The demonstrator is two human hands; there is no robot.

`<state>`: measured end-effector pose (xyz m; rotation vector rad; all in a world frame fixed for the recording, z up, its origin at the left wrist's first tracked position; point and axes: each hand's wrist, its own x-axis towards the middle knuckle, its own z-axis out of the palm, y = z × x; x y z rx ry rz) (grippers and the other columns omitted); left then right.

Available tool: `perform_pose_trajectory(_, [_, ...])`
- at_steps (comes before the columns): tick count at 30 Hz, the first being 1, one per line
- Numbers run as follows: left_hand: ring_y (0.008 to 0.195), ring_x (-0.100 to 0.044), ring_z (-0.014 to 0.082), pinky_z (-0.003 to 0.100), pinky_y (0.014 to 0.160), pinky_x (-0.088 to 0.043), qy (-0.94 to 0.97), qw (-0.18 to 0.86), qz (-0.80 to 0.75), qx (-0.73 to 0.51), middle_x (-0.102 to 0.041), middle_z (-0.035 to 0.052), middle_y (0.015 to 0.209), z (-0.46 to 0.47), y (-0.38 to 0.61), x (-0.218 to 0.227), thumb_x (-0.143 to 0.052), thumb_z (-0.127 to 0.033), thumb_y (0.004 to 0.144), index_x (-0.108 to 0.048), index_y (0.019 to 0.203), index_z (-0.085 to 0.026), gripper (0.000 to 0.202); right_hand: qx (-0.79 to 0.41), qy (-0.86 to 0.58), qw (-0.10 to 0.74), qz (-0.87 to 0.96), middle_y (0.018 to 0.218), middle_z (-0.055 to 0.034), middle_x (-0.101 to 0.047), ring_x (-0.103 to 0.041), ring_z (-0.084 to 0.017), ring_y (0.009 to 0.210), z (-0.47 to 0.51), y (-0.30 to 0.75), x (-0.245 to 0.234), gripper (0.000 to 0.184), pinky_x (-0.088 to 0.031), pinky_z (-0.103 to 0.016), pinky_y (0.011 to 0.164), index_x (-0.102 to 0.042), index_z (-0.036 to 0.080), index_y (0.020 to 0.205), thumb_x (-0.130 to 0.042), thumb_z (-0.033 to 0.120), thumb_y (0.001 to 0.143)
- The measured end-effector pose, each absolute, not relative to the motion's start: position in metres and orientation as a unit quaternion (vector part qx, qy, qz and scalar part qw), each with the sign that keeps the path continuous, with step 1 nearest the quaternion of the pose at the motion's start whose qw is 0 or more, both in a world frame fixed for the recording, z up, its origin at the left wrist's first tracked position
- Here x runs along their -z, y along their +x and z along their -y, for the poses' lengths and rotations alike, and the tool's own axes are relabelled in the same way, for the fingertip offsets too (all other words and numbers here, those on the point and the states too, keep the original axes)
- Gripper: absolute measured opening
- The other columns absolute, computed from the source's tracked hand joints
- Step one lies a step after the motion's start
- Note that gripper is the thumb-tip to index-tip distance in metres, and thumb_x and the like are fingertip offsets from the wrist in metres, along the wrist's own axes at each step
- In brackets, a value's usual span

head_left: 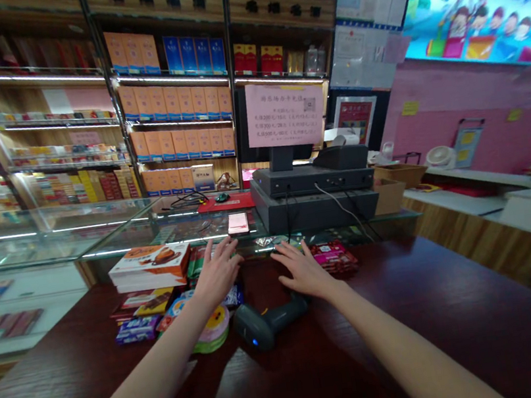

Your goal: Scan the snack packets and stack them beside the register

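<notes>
My left hand point(217, 271) is open, fingers spread, lying over a heap of snack packets point(162, 311) on the dark wooden counter point(414, 323). My right hand point(301, 270) is open too, flat on the counter just beyond a black barcode scanner point(266, 322). A stack of orange-and-white boxes point(150, 266) sits left of my left hand. A round pastel packet point(214, 330) lies under my left wrist. Red and pink packets point(332, 255) lie right of my right hand.
A black cash register point(315, 195) with a pink notice point(284, 113) stands behind on a glass display case point(52, 241). A pink phone point(238, 223) lies on the glass. Shelves of boxed goods point(173, 113) fill the back wall. A light wooden side counter point(471, 208) runs off right.
</notes>
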<state>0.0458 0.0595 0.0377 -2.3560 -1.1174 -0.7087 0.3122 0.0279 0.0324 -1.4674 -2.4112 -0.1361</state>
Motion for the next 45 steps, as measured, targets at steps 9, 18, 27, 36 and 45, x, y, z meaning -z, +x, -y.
perform_pose_trajectory(9, [0.142, -0.043, 0.0284, 0.06, 0.123, -0.02, -0.844, 0.225, 0.41, 0.263, -0.059, 0.0052, 0.144, -0.054, 0.025, -0.033, -0.057, -0.022, 0.093, -0.066, 0.119, -0.027, 0.028, 0.034, -0.486, 0.168, 0.857, 0.16, -0.0138, -0.039, -0.025, -0.031, 0.153, -0.033, 0.283, -0.033, 0.06, -0.005, -0.069, 0.12, -0.049, 0.02, 0.147, -0.06, 0.028, 0.088])
perform_pose_trajectory(18, [0.141, -0.043, 0.0287, 0.061, 0.123, -0.018, -0.82, 0.227, 0.444, 0.282, -0.06, 0.0037, 0.143, -0.048, 0.005, -0.028, -0.056, -0.024, 0.095, -0.066, 0.119, -0.029, 0.027, 0.008, -0.476, 0.172, 0.863, 0.16, -0.0125, -0.039, -0.025, -0.03, 0.153, -0.037, 0.257, -0.031, 0.063, -0.006, -0.068, 0.121, -0.045, 0.023, 0.149, -0.061, 0.029, 0.089])
perform_pose_trajectory(27, [0.14, -0.044, 0.0307, 0.066, 0.123, -0.01, -0.783, 0.238, 0.485, 0.308, -0.062, 0.0057, 0.14, -0.041, -0.006, -0.028, -0.053, -0.028, 0.097, -0.066, 0.118, -0.026, 0.025, -0.013, -0.463, 0.191, 0.865, 0.159, -0.0106, -0.042, -0.025, -0.029, 0.153, -0.042, 0.238, -0.032, 0.065, -0.004, -0.066, 0.122, -0.04, 0.023, 0.152, -0.059, 0.027, 0.09])
perform_pose_trajectory(36, [0.138, -0.045, 0.0326, 0.072, 0.121, -0.001, -0.767, 0.234, 0.503, 0.322, -0.066, 0.0027, 0.136, -0.041, -0.016, -0.024, -0.054, -0.031, 0.097, -0.067, 0.119, -0.028, 0.025, -0.05, -0.455, 0.195, 0.867, 0.156, -0.0094, -0.046, -0.027, -0.03, 0.152, -0.046, 0.224, -0.036, 0.063, -0.008, -0.068, 0.121, -0.037, 0.026, 0.153, -0.057, 0.031, 0.093])
perform_pose_trajectory(45, [0.139, -0.045, 0.0336, 0.072, 0.121, -0.001, -0.764, 0.224, 0.517, 0.313, -0.067, 0.003, 0.135, -0.036, -0.015, -0.026, -0.054, -0.033, 0.097, -0.072, 0.113, -0.029, 0.024, -0.049, -0.459, 0.197, 0.865, 0.158, -0.0089, -0.044, -0.025, -0.03, 0.153, -0.047, 0.22, -0.033, 0.061, -0.008, -0.066, 0.122, -0.041, 0.026, 0.151, -0.058, 0.029, 0.093])
